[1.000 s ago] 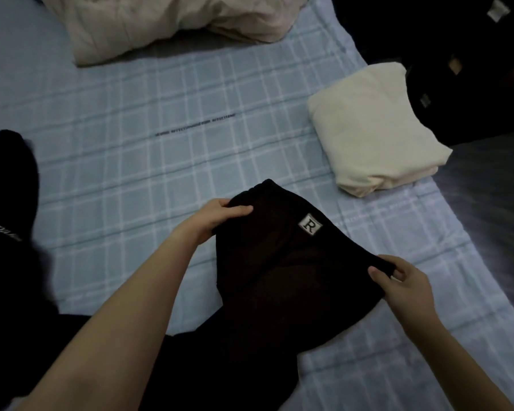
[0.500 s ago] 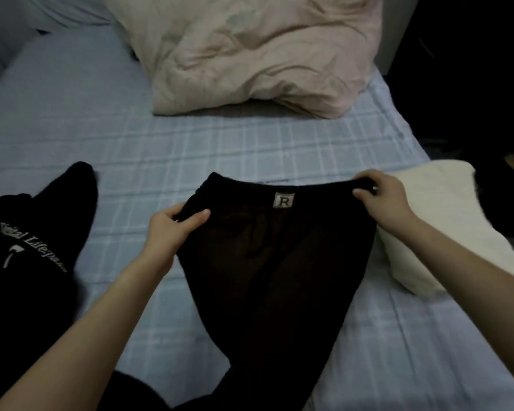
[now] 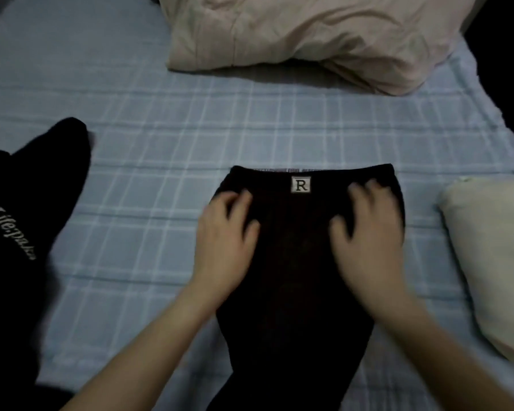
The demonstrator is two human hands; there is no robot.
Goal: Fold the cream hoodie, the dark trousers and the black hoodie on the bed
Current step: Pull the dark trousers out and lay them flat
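Lying flat on the blue checked bed point(image 3: 161, 137), the dark trousers point(image 3: 297, 277) have their waistband at the far end and their legs running back toward the person. The left hand point(image 3: 224, 235) and right hand point(image 3: 368, 232) both rest palm-down on the upper part of the cloth with fingers spread, gripping nothing; both are blurred. Between them, just under the waistband, a small white patch point(image 3: 301, 184) reads "R". The black hoodie point(image 3: 33, 185) lies heaped at the left edge, its white lettering only partly readable as "Life". The cream hoodie point(image 3: 487, 262) sits folded at the right. A crumpled pale quilt point(image 3: 309, 34) lies beyond.
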